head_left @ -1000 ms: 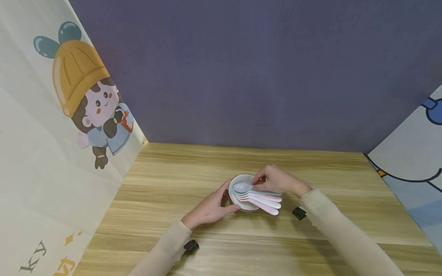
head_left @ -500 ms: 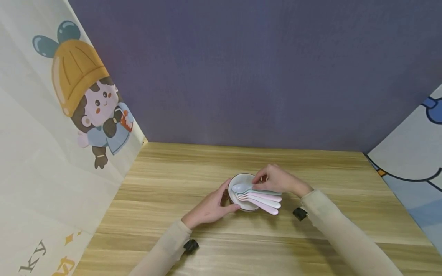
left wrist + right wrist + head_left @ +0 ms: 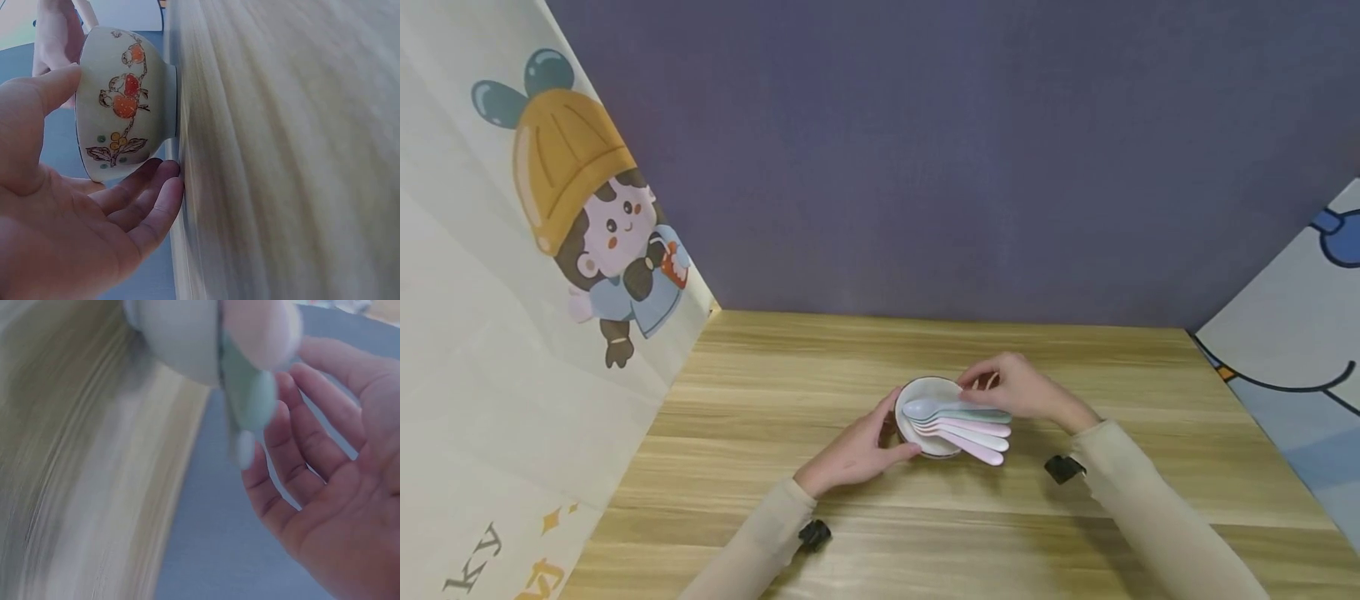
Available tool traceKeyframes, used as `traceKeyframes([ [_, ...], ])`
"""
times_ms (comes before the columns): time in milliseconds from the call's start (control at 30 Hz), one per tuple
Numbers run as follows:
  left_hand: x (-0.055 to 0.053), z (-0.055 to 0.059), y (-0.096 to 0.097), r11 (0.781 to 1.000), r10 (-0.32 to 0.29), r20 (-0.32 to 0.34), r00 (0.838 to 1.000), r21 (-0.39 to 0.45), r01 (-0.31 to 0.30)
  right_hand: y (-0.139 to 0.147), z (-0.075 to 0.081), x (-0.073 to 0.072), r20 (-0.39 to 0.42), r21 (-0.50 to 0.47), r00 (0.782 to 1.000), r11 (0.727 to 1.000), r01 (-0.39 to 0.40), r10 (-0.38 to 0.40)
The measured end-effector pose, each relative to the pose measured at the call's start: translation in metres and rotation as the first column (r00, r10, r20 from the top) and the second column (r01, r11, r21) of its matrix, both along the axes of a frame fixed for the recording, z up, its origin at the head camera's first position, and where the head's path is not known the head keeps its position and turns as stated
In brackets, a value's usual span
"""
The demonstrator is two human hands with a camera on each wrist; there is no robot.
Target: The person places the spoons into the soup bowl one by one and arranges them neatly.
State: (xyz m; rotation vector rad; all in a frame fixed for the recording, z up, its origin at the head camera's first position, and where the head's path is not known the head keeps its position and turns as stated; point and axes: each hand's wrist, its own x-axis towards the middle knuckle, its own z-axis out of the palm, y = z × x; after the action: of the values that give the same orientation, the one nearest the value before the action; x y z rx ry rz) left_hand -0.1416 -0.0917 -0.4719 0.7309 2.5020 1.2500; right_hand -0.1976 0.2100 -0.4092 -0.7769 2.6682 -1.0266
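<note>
A small white bowl (image 3: 934,387) with a dark rim stands on the wooden table; the left wrist view shows fruit and leaves painted on its outside (image 3: 122,100). My left hand (image 3: 859,450) holds the bowl from its left side, thumb at the rim and fingers around the lower wall. Several spoons lie fanned in the bowl, their pink and white handles (image 3: 977,437) reaching out over the right rim. A spoon with a green handle (image 3: 981,415) lies uppermost. Close beside the spoons, my right hand (image 3: 1021,387) has loosely bent fingers and holds nothing.
The wooden table (image 3: 760,367) runs back to a dark blue-grey wall (image 3: 880,167). Light panels with cartoon prints (image 3: 587,183) stand at the left and right. Black wrist devices (image 3: 815,535) sit at both cuffs.
My right hand has let go of the top spoon and moved slightly right and away. The spoons stay in the bowl. My left hand keeps its hold.
</note>
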Motion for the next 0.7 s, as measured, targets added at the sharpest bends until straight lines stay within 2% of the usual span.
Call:
traceKeyframes([
  [233,-0.003,0.002,-0.002,1.0,0.013,-0.021,1.0,-0.024,-0.013,0.015,0.005,0.011,-0.03,-0.111,0.994,0.989,0.102,-0.106],
  [367,-0.002,0.001,-0.005,0.999,0.008,-0.022,1.0,-0.038,-0.008,0.024,0.001,0.025,-0.033,-0.21,0.98,0.96,0.183,-0.194],
  [467,0.0,0.001,-0.007,0.999,0.004,-0.012,1.0,-0.042,-0.004,0.03,0.001,0.041,0.003,-0.26,0.958,0.924,0.279,-0.288],
  [533,0.001,0.0,-0.008,0.999,0.01,-0.001,1.0,-0.04,-0.01,0.034,0.002,0.052,0.055,-0.291,0.939,0.895,0.34,-0.339],
  [700,0.003,0.0,-0.014,0.997,0.055,0.024,0.998,-0.047,-0.054,0.045,0.006,0.074,0.194,-0.42,0.897,0.793,0.441,-0.397],
])
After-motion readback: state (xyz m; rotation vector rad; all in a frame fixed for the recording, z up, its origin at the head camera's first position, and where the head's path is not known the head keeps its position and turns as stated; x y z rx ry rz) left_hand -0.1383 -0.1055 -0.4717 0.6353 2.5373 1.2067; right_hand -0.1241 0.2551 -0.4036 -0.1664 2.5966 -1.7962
